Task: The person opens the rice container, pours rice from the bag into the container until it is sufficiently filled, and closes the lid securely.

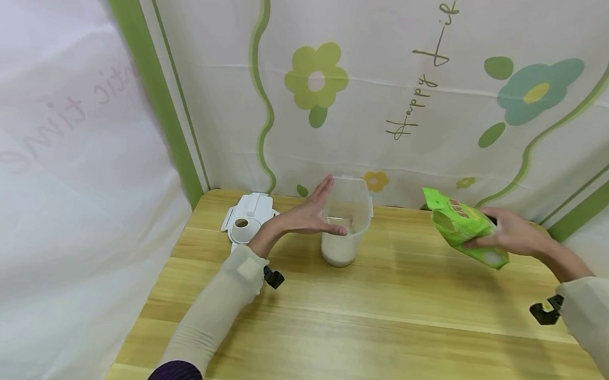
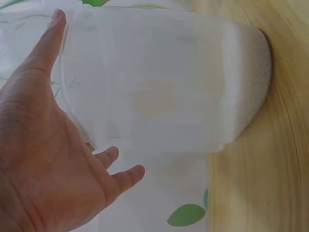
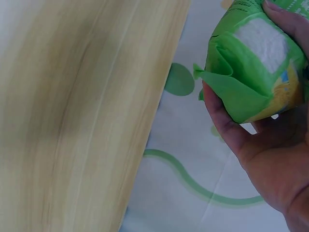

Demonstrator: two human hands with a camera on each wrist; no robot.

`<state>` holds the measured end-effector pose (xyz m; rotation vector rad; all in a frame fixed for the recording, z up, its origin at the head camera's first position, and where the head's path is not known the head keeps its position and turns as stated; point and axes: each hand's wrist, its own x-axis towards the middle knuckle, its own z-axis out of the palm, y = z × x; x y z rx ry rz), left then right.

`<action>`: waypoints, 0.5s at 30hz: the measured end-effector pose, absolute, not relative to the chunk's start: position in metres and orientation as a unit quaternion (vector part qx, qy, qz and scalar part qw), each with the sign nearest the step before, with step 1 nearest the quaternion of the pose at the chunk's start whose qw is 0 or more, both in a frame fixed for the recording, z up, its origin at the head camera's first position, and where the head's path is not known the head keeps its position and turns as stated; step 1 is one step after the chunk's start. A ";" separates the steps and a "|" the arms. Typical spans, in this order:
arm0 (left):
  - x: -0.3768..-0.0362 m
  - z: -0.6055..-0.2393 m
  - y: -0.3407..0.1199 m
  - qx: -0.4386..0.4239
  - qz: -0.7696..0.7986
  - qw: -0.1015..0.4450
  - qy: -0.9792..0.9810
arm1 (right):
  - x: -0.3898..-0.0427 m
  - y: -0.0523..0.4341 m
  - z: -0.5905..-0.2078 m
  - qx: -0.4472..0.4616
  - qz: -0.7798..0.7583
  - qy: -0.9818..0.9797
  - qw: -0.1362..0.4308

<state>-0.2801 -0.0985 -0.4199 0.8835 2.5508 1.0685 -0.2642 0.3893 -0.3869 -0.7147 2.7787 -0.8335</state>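
My left hand [image 1: 310, 214] is at the rim of a clear plastic container [image 1: 354, 209], its fingers straight and spread along the near left side. White grainy stuff [image 2: 248, 67] fills the bottom of the container, which stands upright on the table. To the right, my right hand [image 1: 513, 232] grips a bright green plastic bag [image 1: 460, 223] with red print, held above the table. The bag lies tilted, its loose, creased end towards the container. Through a clear window in the bag, white contents [image 3: 263, 43] show in the right wrist view.
A white plastic lid [image 1: 254, 205] with a round spout-like cup [image 1: 244, 231] lies left of the container, partly behind my left wrist. The wooden table [image 1: 357, 337] ends at the back against a white curtain [image 1: 203, 39] printed with flowers and lettering.
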 end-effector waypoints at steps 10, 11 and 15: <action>-0.278 -0.419 -0.098 0.298 0.379 0.127 0.867 | -0.272 0.366 -0.375 -0.253 -0.284 0.921 0.086; -0.278 -0.419 -0.098 0.299 0.380 0.127 0.866 | -0.273 0.363 -0.374 -0.253 -0.284 0.921 0.085; -0.278 -0.419 -0.098 0.300 0.380 0.125 0.866 | -0.275 0.353 -0.370 -0.252 -0.290 0.920 0.082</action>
